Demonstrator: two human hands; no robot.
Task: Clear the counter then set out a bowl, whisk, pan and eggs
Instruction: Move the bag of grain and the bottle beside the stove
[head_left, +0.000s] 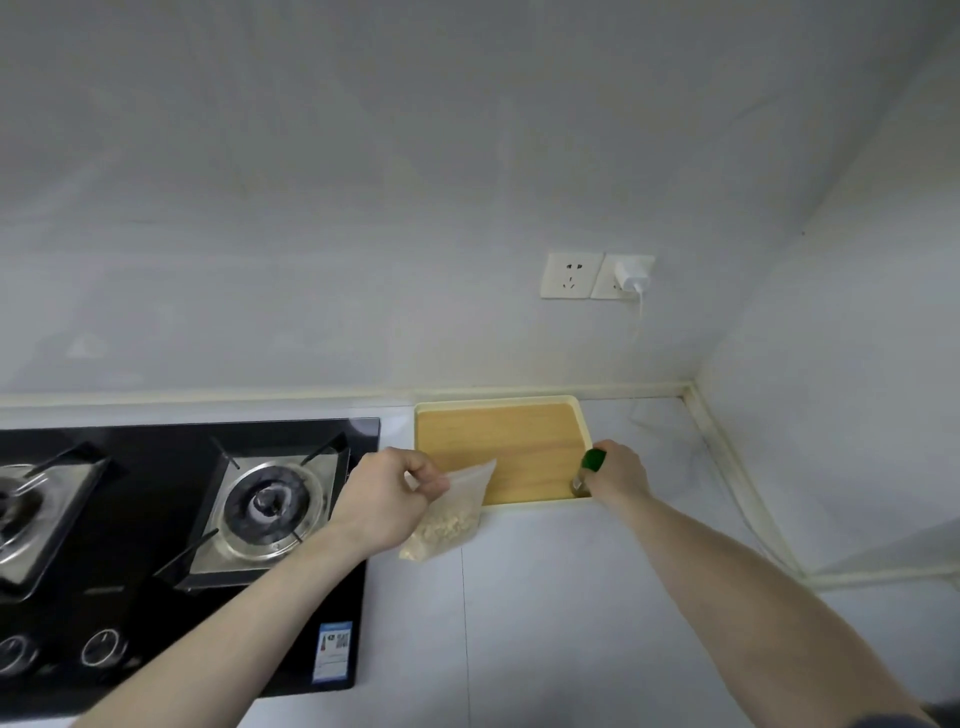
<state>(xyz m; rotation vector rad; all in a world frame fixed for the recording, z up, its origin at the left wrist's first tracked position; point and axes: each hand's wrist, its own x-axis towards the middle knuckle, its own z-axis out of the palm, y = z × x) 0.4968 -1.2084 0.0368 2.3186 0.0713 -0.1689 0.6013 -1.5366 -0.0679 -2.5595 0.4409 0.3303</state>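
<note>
The pale grey counter (545, 597) carries a rectangular tray with a cream rim and a wood-coloured base (498, 447), set against the back wall to the right of a black glass gas hob with two steel burners (208, 519). The left hand (387, 499) pinches the top edge of a clear plastic bag part-filled with pale grains (452, 514); the bag hangs tilted over the front left corner of the tray and the counter beside the hob. The right hand (618, 475) has its fingers curled round a small glass bottle with a green cap (589, 470), which stands upright at the front right corner of the tray; whether its base touches the tray cannot be determined. On the wall above the tray are two white sockets (571, 275), the right one fitted with a white plug adapter (634, 275) and cable.
</note>
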